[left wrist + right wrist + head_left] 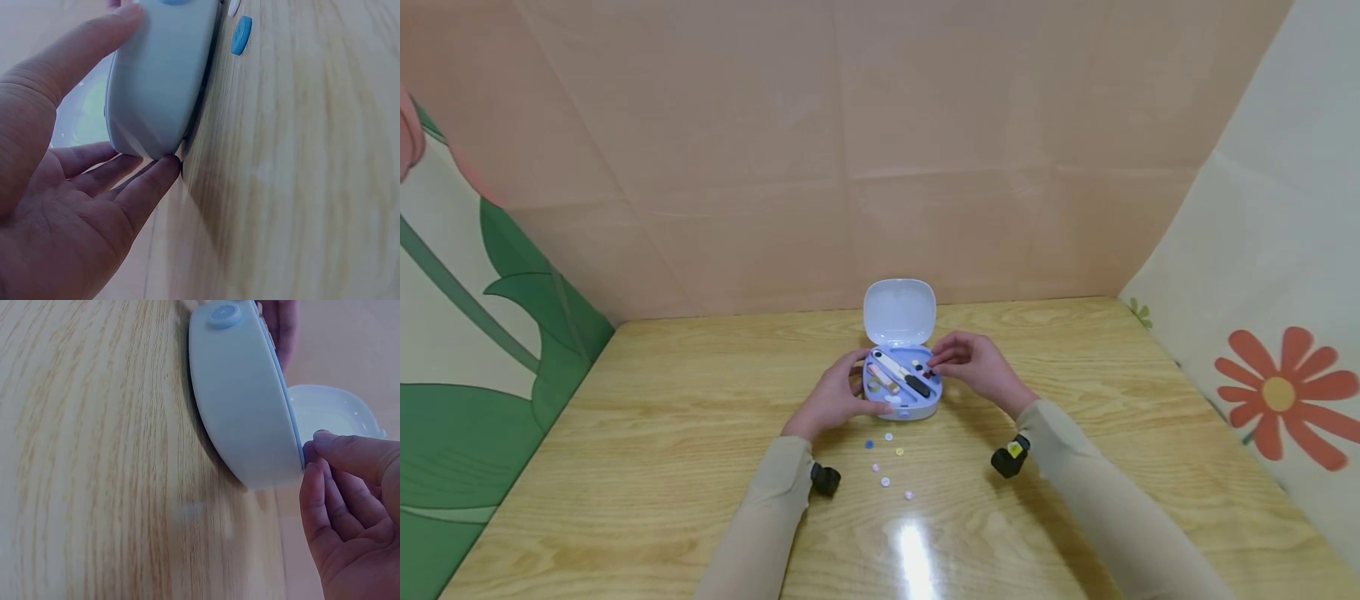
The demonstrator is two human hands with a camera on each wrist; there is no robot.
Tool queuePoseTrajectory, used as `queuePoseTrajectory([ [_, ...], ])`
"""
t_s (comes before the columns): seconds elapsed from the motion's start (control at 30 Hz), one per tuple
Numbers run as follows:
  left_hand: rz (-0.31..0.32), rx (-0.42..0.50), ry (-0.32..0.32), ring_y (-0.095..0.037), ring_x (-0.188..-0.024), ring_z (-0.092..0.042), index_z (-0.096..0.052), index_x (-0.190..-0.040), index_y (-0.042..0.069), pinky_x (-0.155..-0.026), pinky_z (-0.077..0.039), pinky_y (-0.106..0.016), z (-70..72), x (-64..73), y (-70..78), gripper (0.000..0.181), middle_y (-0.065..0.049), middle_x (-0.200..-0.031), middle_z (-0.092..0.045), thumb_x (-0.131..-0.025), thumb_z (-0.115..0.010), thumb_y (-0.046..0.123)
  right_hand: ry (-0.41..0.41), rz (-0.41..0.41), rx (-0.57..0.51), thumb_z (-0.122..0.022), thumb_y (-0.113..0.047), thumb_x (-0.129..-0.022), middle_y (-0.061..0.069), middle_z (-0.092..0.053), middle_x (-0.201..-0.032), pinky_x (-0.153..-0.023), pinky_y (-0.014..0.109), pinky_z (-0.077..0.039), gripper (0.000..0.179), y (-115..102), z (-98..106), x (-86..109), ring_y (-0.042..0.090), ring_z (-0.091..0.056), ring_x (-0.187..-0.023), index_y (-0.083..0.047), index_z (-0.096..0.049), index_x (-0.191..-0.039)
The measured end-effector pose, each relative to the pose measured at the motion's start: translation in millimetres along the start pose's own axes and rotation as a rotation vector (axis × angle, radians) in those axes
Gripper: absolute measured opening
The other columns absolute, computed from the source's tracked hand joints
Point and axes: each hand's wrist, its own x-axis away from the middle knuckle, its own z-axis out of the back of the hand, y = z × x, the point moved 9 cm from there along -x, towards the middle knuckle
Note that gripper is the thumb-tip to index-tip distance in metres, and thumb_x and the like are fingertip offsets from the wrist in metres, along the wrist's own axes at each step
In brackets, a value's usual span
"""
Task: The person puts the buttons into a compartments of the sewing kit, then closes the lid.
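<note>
Both hands flank the small sewing-kit case (901,385) at table (1075,517) centre: left hand (835,402) cups its side, right hand's (973,367) fingertips pinch inside. Light, rigid, slick plastic; probably best gripped by the base walls.

A staged tabletop booth rather than a lived-in room: a glossy wood-grain tabletop (662,433) sits enclosed by a plain peach paper backdrop (850,150) and side panels printed with large flowers (1281,392) and green leaves (490,350).
</note>
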Motion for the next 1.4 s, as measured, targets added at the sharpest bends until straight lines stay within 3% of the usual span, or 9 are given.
queuePoseTrajectory([
  [0.2,0.000,0.006,-0.004,-0.022,-0.124,-0.046,-0.038,-0.143,0.010,-0.095,-0.047,-0.021,-1.0,-1.0,-2.1,0.092,-0.004,-0.138,-0.043,-0.066,-0.088,0.012,-0.032,0.035,-0.033,-0.069,0.002,-0.085,0.020,-0.067,-0.103,-0.082,0.026,-0.056,0.029,0,1,2.4,0.029,-0.065,-0.096,0.009,-0.058,-0.112],
  [0.63,0.018,-0.021,0.000,-0.021,-0.125,-0.045,-0.038,-0.143,0.012,-0.096,-0.046,-0.021,-0.6,-2.3,-4.6,0.093,-0.004,-0.138,-0.043,-0.066,-0.089,0.016,-0.089,0.019,-0.111,-0.069,-0.002,-0.086,0.019,-0.065,-0.111,-0.087,0.029,-0.055,0.037,1,4,10.3,0.030,-0.062,-0.103,0.006,-0.057,-0.120],
  [0.87,-0.006,-0.001,-0.002,-0.024,-0.125,-0.046,-0.039,-0.142,0.011,-0.097,-0.047,-0.025,-0.6,-1.8,-3.4,0.091,-0.007,-0.137,-0.044,-0.066,-0.089,0.015,-0.112,0.052,-0.170,-0.071,-0.004,-0.085,0.024,-0.062,-0.116,-0.090,0.032,-0.053,0.042,-4,8,19.2,0.032,-0.061,-0.106,0.008,-0.054,-0.123],
  [1.07,-0.011,0.012,0.001,-0.023,-0.124,-0.046,-0.040,-0.142,0.011,-0.096,-0.047,-0.023,-0.7,-2.3,-3.0,0.092,-0.006,-0.136,-0.045,-0.064,-0.090,0.014,-0.106,0.043,-0.172,-0.071,-0.007,-0.086,0.020,-0.062,-0.116,-0.089,0.032,-0.054,0.039,-8,12,28.5,0.031,-0.061,-0.107,0.000,-0.057,-0.121],
  [1.4,-0.009,0.001,0.008,-0.023,-0.126,-0.044,-0.040,-0.142,0.010,-0.098,-0.045,-0.022,0.0,-1.7,-2.2,0.092,-0.004,-0.137,-0.044,-0.065,-0.089,0.012,-0.146,0.083,-0.215,-0.071,-0.005,-0.086,0.027,-0.059,-0.118,-0.089,0.034,-0.054,0.040,-20,10,46.3,0.044,-0.055,-0.110,0.006,-0.055,-0.121],
])
